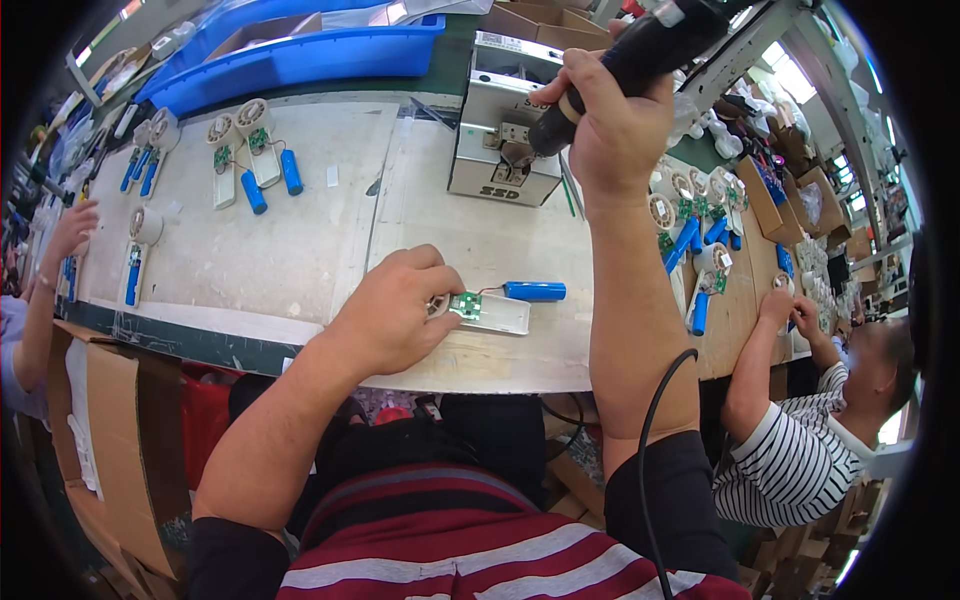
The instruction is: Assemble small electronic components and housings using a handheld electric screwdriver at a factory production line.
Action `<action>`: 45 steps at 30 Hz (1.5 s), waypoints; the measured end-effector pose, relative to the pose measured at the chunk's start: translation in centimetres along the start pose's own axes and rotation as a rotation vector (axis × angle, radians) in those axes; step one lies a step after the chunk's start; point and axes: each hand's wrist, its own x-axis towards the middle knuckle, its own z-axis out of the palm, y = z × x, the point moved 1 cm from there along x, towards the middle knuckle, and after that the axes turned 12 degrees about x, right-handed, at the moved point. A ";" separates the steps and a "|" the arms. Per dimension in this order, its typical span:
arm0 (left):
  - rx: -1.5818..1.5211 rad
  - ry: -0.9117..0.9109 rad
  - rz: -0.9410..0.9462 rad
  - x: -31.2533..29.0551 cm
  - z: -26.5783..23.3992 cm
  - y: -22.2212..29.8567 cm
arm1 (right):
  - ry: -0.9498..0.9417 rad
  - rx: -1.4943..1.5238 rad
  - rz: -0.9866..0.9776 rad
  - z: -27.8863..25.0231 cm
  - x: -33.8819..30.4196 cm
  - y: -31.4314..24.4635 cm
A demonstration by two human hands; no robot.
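Observation:
My right hand is wrapped round a black electric screwdriver, raised at the upper right. The screwdriver's tip end is down at the front of a silver metal box, probably a screw feeder; the exact contact is hard to make out. My left hand grips the round end of a white handheld-fan housing on the table, its fingers partly covering that end. A small green circuit board sits in the housing. Thin wires run from it to a blue cylindrical battery lying beside the housing.
Similar fan units with blue batteries lie at the left, and several more cluster at the right. A blue bin stands at the back left. One person's hand is at the left edge; another person in a striped shirt works at the right.

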 end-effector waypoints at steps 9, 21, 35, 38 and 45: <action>0.008 0.017 0.005 0.0 -0.1 0.0 | 0.041 -0.027 0.077 -0.7 0.5 2.6; 0.001 0.008 -0.001 0.2 -0.2 0.2 | -0.003 -0.028 0.154 -1.3 0.7 3.1; -0.001 -0.012 -0.015 0.3 -0.5 0.4 | 0.090 -0.284 0.226 1.5 1.9 3.5; -0.002 -0.004 -0.013 0.1 -0.3 0.2 | 0.081 -0.232 0.219 1.8 1.3 2.9; 0.019 -0.007 0.002 0.2 -0.1 -0.1 | 0.096 -0.095 0.192 1.4 -3.4 -0.5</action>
